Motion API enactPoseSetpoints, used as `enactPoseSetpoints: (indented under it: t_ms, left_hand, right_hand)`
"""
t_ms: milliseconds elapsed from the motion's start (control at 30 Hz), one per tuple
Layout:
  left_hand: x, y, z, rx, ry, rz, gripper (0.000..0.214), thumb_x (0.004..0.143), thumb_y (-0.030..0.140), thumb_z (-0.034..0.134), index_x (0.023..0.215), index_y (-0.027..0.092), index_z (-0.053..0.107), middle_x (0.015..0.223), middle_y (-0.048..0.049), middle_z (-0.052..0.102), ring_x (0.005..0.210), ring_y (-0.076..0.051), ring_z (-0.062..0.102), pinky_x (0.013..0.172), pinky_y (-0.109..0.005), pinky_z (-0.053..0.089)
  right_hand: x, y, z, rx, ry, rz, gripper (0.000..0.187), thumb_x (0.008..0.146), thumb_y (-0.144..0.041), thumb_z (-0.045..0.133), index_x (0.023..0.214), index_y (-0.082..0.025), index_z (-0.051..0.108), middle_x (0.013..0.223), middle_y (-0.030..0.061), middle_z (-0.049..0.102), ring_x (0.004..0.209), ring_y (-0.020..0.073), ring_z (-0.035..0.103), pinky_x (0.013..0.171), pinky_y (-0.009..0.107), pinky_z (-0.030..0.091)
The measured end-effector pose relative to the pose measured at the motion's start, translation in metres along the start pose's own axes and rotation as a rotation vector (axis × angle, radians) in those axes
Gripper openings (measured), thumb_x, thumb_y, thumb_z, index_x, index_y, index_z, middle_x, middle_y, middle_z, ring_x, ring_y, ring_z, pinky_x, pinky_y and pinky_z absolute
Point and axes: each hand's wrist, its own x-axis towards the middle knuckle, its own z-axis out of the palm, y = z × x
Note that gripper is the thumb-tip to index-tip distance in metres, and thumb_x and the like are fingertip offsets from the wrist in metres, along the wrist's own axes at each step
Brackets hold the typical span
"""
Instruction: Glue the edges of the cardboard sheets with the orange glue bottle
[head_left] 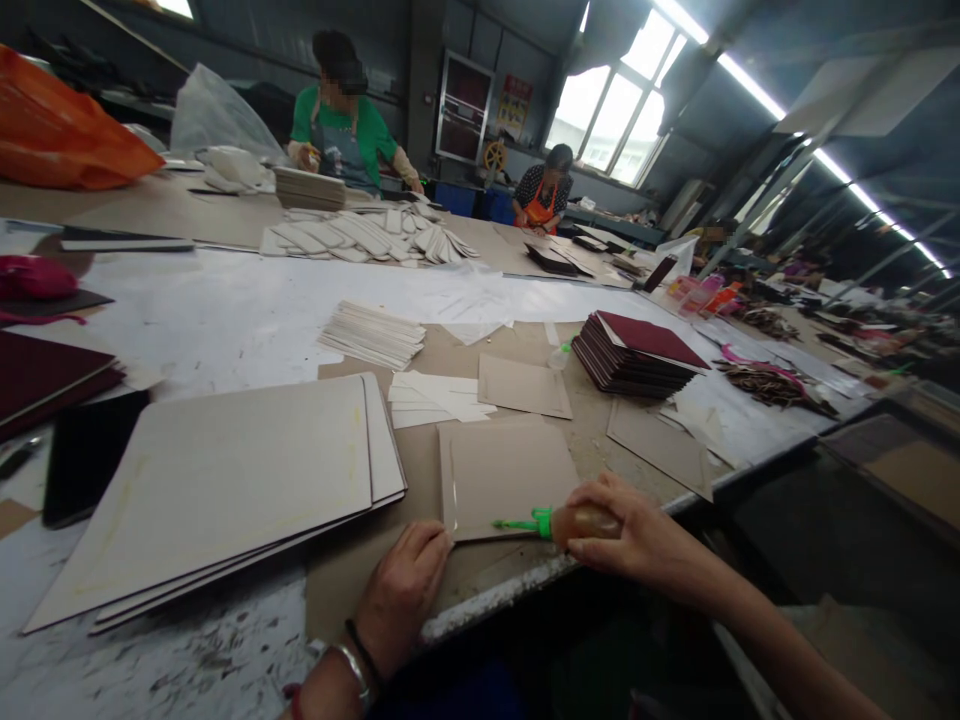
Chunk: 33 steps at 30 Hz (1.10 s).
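Note:
My right hand [626, 525] is wrapped round a squeeze bottle [581, 524] of amber-brown liquid, probably glue. The bottle lies tilted sideways, its green nozzle pointing left over the near edge of a beige rectangular panel [510, 470]. A shiny wet line shows along the panel's left edge. My left hand [409, 575] has its fingers closed at the panel's near left corner; the fingertips' underside is hidden. Just left of the panel lies a stack of large pale boards [255, 460]. Behind it are white card strips [435, 398] and a smaller beige panel [525, 385].
A stack of maroon covers [637, 352] stands at the back right, a thin board [660, 445] near the table's right edge. A black phone-like slab [90, 455] lies at left. White strips [373, 333] are piled farther back. Two people work across the table.

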Motion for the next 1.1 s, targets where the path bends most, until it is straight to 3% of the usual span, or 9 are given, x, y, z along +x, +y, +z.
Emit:
enactPoseSetpoints:
  t_ms: [333, 633, 833, 1000, 1100]
  left_hand:
    - [0.001, -0.001, -0.003, 0.026, 0.001, 0.065, 0.028, 0.096, 0.02, 0.034, 0.097, 0.013, 0.061, 0.088, -0.0066, 0.061, 0.083, -0.013, 0.061, 0.079, -0.021, 0.052]
    - [0.003, -0.005, -0.005, 0.084, -0.002, 0.15, 0.028, 0.097, 0.019, 0.034, 0.098, 0.012, 0.061, 0.088, -0.0061, 0.062, 0.085, -0.011, 0.061, 0.085, -0.016, 0.048]
    - [-0.008, -0.016, 0.0, 0.099, -0.039, 0.196, 0.028, 0.096, 0.019, 0.035, 0.103, 0.011, 0.061, 0.095, -0.0076, 0.063, 0.093, -0.011, 0.06, 0.094, -0.016, 0.044]
    - [-0.028, -0.028, 0.004, 0.143, -0.127, 0.197, 0.03, 0.096, 0.017, 0.034, 0.113, 0.011, 0.058, 0.107, -0.0101, 0.062, 0.108, -0.016, 0.055, 0.1, -0.024, 0.042]
    - [-0.029, -0.028, 0.005, 0.152, -0.128, 0.206, 0.032, 0.096, 0.015, 0.032, 0.116, 0.012, 0.057, 0.107, -0.0092, 0.062, 0.108, -0.016, 0.055, 0.1, -0.024, 0.042]
  right_hand:
    - [-0.034, 0.065, -0.016, 0.039, 0.134, 0.123, 0.024, 0.069, -0.034, 0.065, 0.09, -0.022, 0.067, 0.085, 0.0024, 0.058, 0.077, 0.0197, 0.058, 0.07, 0.031, 0.046]
    - [-0.049, 0.099, -0.025, 0.049, 0.235, 0.168, 0.03, 0.067, -0.04, 0.066, 0.091, -0.021, 0.067, 0.086, 0.0038, 0.061, 0.079, 0.0216, 0.06, 0.071, 0.033, 0.048]
    - [-0.016, 0.104, -0.035, 0.03, 0.361, 0.121, 0.034, 0.067, -0.04, 0.066, 0.096, -0.022, 0.065, 0.091, 0.0049, 0.061, 0.082, 0.0226, 0.06, 0.075, 0.034, 0.048]
    - [0.033, 0.107, -0.037, -0.071, 0.406, 0.066, 0.035, 0.067, -0.036, 0.066, 0.098, -0.019, 0.065, 0.088, 0.0051, 0.057, 0.08, 0.0213, 0.059, 0.075, 0.033, 0.048]
    - [0.047, 0.109, -0.039, -0.113, 0.401, 0.046, 0.031, 0.066, -0.034, 0.067, 0.094, -0.019, 0.066, 0.084, 0.0035, 0.055, 0.075, 0.0195, 0.058, 0.073, 0.031, 0.047]
